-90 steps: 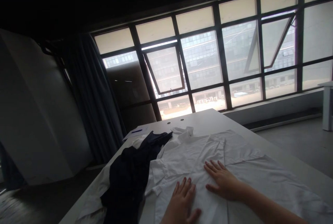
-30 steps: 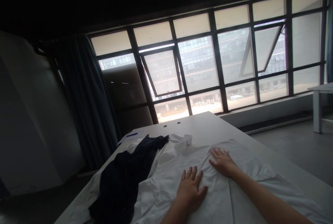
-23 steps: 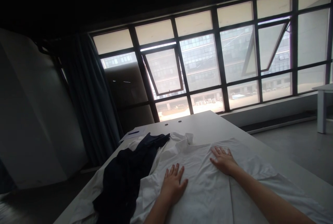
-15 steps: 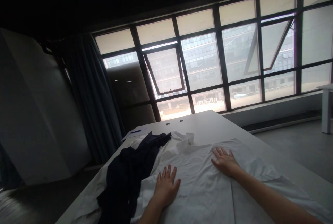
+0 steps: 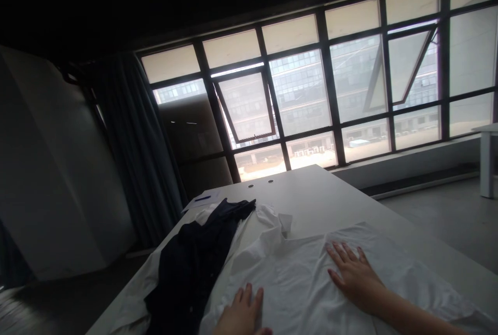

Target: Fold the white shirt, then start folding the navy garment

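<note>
Two bare hands on a rumpled white cotton shirt (image 5: 299, 278) here, and the fabric looks thin and soft, with shallow creases running all over it. The right hand (image 5: 350, 274) is flat on the shirt, palm down, fingers spread wide, not gripping anything. The left hand (image 5: 241, 318) is right at the bottom edge of the view and partly cut off, also palm down on the cloth with its fingers apart, and nothing is pinched up in it either. The two are well apart, with a stretch of white cloth between them. Up top, the shirt's collar (image 5: 272, 224) is bunched into a crumpled peak. Just left of the left hand, a dark navy garment (image 5: 187, 267) lies in a loose, lumpy heap, overlapping the white fabric, though I can't make out what kind of garment it is. Everything sits on a long, smooth white surface (image 5: 311, 190) with two small round holes (image 5: 260, 184) near its far end. Past the navy heap there's a sheet of paper (image 5: 202, 201) with a blue pen (image 5: 203, 198) on it. Behind all that, a dark blue curtain (image 5: 136, 143) hangs beside a big gridded window (image 5: 303, 91), and a small white table (image 5: 484, 158) stands off to the right.
</note>
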The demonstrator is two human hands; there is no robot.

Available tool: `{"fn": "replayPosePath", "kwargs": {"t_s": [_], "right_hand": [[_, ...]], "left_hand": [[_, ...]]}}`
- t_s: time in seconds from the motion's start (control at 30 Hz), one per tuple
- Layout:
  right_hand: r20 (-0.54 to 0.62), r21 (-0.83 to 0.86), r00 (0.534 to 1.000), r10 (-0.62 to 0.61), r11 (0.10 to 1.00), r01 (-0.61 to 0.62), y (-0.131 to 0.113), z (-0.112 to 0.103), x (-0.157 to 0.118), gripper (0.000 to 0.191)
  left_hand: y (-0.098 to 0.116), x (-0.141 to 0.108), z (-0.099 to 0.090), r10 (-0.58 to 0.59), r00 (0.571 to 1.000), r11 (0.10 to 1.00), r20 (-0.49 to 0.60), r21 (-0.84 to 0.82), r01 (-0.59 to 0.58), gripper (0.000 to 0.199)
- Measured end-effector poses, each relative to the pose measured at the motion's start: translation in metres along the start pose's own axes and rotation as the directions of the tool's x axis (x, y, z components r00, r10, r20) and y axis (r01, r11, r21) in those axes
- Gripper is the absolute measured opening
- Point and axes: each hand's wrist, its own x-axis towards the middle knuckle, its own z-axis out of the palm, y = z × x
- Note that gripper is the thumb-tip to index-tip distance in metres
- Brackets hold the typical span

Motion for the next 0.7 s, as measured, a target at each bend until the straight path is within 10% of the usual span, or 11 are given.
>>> {"fn": "replayPosePath", "kwargs": {"t_s": [0.13, 0.3, 0.5, 0.7], "right_hand": [[-0.016, 0.012, 1.000, -0.008, 1.000, 0.008, -0.019, -0.021, -0.003, 0.062], [-0.185, 0.317, 0.966, -0.178, 0.920, 0.230, -0.085, -0.041, 0.028, 0.044], [-0.265, 0.638, 0.964, 0.005, 0.750, 0.171, -0.156, -0.018, 0.087, 0.035], [-0.218, 0.771, 0.967, 0.131, 0.630, 0.089, -0.152, 0.014, 0.100, 0.047]], "left_hand": [[-0.010, 0.012, -0.038, 0.013, 0.997, 0.903, -0.079, -0.428, -0.046, 0.054], [0.004, 0.076, -0.066, -0.097, 0.983, 0.750, -0.155, -0.661, -0.030, 0.058], [0.019, 0.129, -0.036, -0.411, 0.860, 0.602, -0.303, -0.799, 0.006, 0.051], [0.003, 0.141, -0.008, -0.434, 0.835, 0.618, -0.339, -0.786, 0.002, 0.047]]}}
